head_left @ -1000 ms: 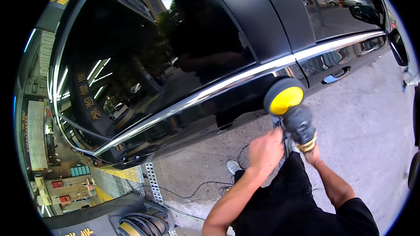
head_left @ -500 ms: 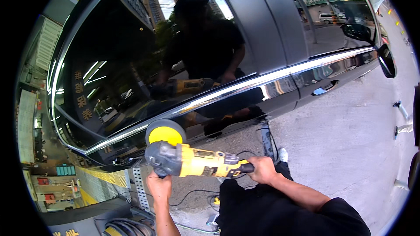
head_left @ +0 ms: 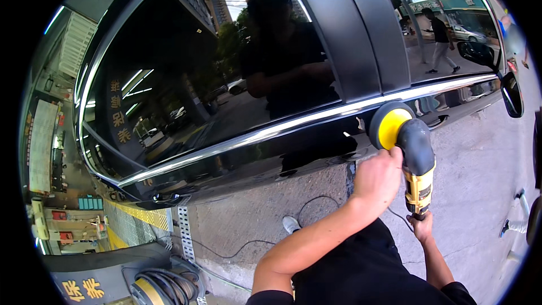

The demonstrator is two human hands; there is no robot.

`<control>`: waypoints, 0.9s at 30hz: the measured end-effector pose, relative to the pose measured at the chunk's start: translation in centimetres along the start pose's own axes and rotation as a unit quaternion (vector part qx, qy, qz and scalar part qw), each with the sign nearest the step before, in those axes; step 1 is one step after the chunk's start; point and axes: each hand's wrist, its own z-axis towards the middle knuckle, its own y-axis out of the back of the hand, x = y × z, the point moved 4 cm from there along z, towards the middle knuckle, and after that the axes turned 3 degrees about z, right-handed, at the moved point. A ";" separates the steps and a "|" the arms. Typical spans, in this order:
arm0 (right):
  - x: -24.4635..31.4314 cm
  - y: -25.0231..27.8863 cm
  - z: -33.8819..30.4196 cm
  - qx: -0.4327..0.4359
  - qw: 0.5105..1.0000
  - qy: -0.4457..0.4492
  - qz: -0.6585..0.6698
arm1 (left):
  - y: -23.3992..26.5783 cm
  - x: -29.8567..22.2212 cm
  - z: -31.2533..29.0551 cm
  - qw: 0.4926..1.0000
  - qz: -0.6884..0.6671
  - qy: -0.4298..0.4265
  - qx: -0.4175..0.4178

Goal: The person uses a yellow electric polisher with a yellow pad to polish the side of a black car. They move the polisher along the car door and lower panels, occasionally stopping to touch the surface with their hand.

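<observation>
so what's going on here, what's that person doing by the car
A person is working at the side of a black car with a yellow-and-black power polisher. The left hand grips near its head, the right hand its rear end. The round pad is up at the door, just below the chrome strip; whether it presses the paint is hard to tell.

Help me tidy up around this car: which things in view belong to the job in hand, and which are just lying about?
In the job:
yellow-and-black handheld power polisher
round, yellow-backed dark pad
left hand and right hand, on the polisher
glossy black car with chrome trim

Apparently just lying about:
coiled dark hose or cable
flat white perforated strip
teal boxy containers
</observation>
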 end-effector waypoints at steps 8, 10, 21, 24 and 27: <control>11.7 -17.2 -3.5 0.144 0.973 0.152 -0.100 | 9.6 19.1 -17.8 0.952 0.074 0.295 0.031; 14.8 -22.4 -4.5 0.189 0.949 0.208 -0.143 | 11.9 24.7 -23.4 0.924 0.111 0.365 -0.031; 21.1 -32.0 -6.2 0.231 0.890 0.329 -0.215 | 16.9 32.5 -31.8 0.899 -0.017 0.393 -0.191; 16.5 -25.4 -3.4 0.195 0.912 0.281 -0.225 | 15.2 24.2 -24.8 0.913 0.028 0.392 -0.110; 10.2 -17.1 -1.4 0.120 0.959 0.212 -0.142 | 11.9 17.2 -16.3 0.957 0.044 0.286 -0.010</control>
